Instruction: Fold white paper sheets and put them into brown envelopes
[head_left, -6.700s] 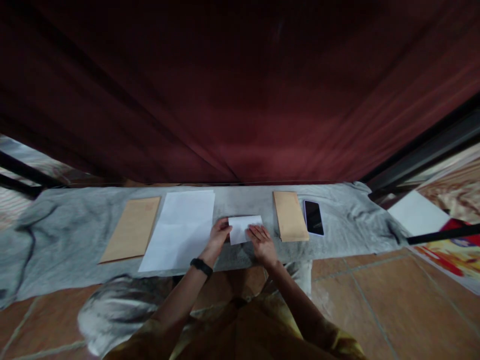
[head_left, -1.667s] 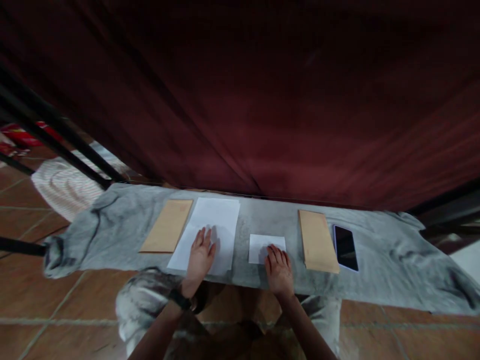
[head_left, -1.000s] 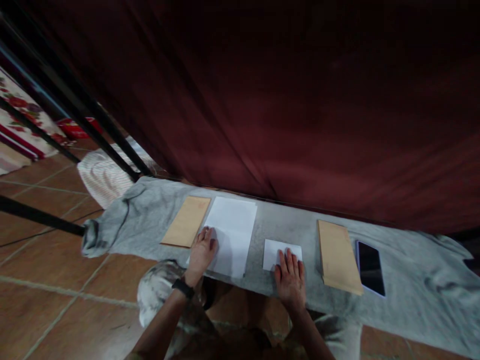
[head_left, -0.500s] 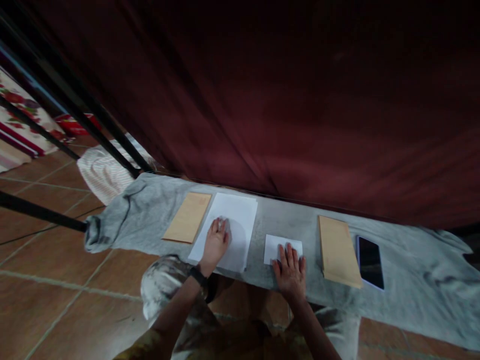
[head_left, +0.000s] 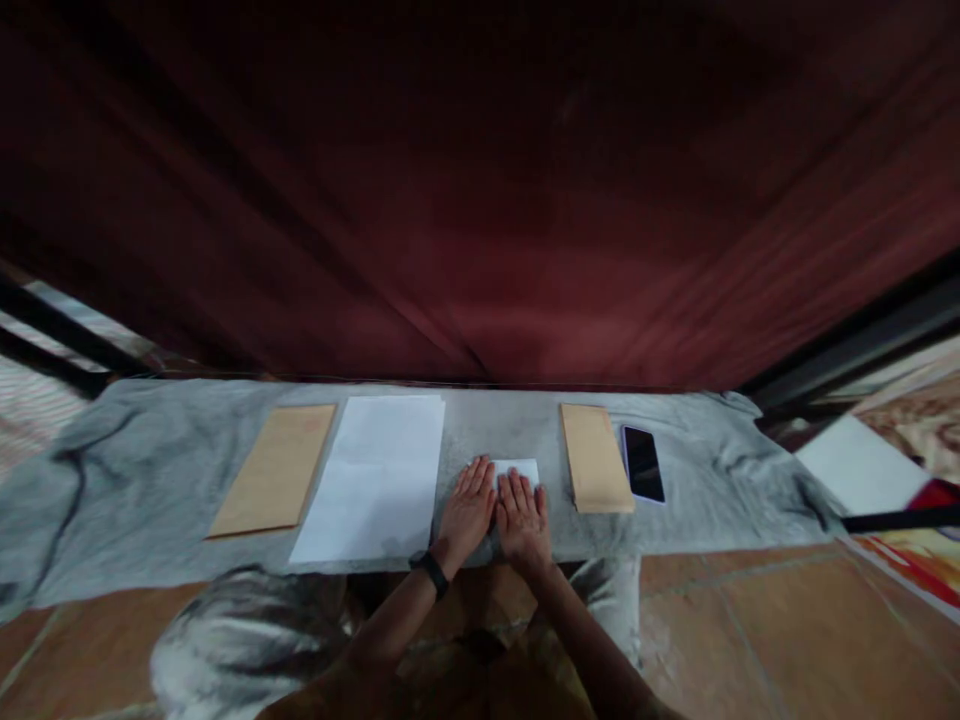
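Observation:
A small folded white paper (head_left: 519, 468) lies on a grey cloth (head_left: 135, 470) spread over the floor. My left hand (head_left: 466, 510) and my right hand (head_left: 522, 515) lie flat side by side on the paper's near part, fingers stretched out and covering most of it. A black band circles my left wrist. Left of my hands lies a stack of white sheets (head_left: 375, 475), and beyond it a brown envelope (head_left: 274, 468). To the right of my hands rests a second brown envelope (head_left: 595, 457), with a dark phone (head_left: 643, 464) beside it.
A dark red curtain (head_left: 480, 200) hangs right behind the cloth. Brown floor tiles (head_left: 787, 620) stretch at the near right. Black metal bars (head_left: 900, 520) cross at far left and far right, where a white sheet (head_left: 855, 465) and colourful printed material lie.
My left hand left the stack of white sheets and came to the small folded paper beside my right hand. The camera view swung back to the right.

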